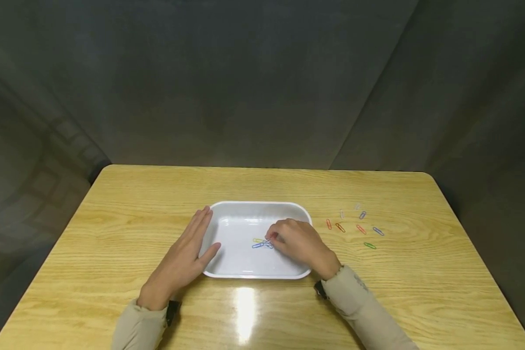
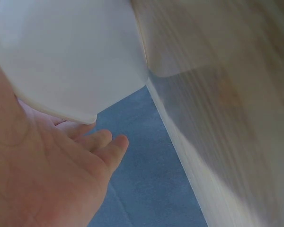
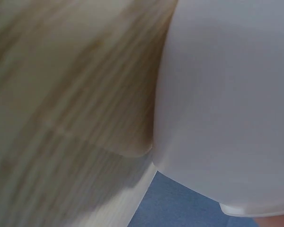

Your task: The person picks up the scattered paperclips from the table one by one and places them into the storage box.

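A white tray (image 1: pixel 232 262) stands near the middle of the table. My left hand (image 1: pixel 181 260) rests along its left rim, fingers straight on the outer side and thumb reaching over the inside. In the left wrist view the fingers of that hand (image 2: pixel 61 156) lie against the tray's edge. Over the tray's right half, my right hand (image 1: pixel 299 240) points down with curled fingers, pinching at a small pile of paper clips on the tray floor. A yellow paper clip (image 1: pixel 257 240) and a blue paper clip (image 1: pixel 257 246) show beside its fingertips; the clip between them is mostly hidden.
Right of the tray several loose paper clips lie scattered on the wooden table (image 1: pixel 420 272), among them a green clip (image 1: pixel 370 245), a blue clip (image 1: pixel 378 231) and a red clip (image 1: pixel 329 224). A dark curtain (image 1: pixel 245 97) hangs behind the table's back edge.
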`<state>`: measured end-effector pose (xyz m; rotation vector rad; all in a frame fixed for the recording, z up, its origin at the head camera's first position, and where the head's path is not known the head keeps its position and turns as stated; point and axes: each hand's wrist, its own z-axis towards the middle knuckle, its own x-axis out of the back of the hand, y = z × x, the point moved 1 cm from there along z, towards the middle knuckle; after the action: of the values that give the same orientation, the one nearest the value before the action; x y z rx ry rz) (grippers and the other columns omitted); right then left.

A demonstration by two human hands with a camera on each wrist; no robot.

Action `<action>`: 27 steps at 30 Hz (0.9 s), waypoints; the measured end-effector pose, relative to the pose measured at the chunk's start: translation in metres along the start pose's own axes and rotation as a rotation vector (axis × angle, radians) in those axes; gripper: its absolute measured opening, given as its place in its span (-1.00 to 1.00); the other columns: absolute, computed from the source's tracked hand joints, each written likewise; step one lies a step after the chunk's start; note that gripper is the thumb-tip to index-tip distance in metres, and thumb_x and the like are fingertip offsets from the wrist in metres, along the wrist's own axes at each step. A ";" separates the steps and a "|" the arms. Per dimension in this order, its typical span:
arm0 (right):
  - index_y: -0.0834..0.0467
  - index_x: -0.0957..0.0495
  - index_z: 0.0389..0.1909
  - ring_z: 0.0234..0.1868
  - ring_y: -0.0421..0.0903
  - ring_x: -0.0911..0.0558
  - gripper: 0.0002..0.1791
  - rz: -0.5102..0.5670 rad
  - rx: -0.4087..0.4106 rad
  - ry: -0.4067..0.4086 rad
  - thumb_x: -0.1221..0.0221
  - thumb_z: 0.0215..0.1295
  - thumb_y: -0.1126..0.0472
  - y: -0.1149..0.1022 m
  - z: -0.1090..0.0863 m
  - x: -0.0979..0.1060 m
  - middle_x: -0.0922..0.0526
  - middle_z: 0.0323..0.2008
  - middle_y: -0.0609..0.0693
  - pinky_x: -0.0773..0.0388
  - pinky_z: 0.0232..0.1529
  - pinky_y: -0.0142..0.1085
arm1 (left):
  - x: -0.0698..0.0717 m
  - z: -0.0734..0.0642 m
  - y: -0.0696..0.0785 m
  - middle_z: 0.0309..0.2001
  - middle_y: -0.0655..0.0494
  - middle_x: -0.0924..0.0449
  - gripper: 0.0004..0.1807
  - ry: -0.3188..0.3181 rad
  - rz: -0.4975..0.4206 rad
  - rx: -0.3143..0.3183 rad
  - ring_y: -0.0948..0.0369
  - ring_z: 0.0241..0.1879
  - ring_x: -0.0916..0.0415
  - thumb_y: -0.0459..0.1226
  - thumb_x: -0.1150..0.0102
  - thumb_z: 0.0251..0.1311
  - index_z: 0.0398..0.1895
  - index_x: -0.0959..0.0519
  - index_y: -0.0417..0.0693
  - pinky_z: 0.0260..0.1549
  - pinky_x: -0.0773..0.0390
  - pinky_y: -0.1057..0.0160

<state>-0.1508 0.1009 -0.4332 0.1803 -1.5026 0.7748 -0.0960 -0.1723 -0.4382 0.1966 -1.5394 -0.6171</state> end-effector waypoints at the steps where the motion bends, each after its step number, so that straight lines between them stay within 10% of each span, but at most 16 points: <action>1: -0.03 -0.75 -0.30 -0.24 -0.24 -0.67 -0.91 -0.002 0.002 0.002 -0.31 0.23 0.20 0.000 0.000 0.000 -0.75 -0.33 -0.21 -0.63 -0.19 -0.30 | 0.000 0.000 0.000 0.63 0.05 0.19 -0.13 -0.002 0.001 0.000 0.04 0.61 0.24 0.10 0.03 0.43 0.62 0.16 0.01 0.51 -0.04 -0.14; 27: 0.09 -0.72 -0.14 -0.06 -0.14 -0.67 -0.82 0.201 -0.003 -0.049 -0.32 0.26 0.21 0.003 -0.006 0.019 -0.75 -0.15 -0.10 -0.64 0.03 -0.21 | -0.002 0.000 -0.001 0.62 0.00 0.17 -0.13 0.015 0.006 -0.019 -0.04 0.60 0.18 0.09 0.01 0.43 0.61 0.13 -0.04 0.50 -0.06 -0.14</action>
<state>-0.1499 0.1125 -0.4168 0.0460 -1.5841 0.9341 -0.0965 -0.1722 -0.4401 0.1814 -1.5183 -0.6241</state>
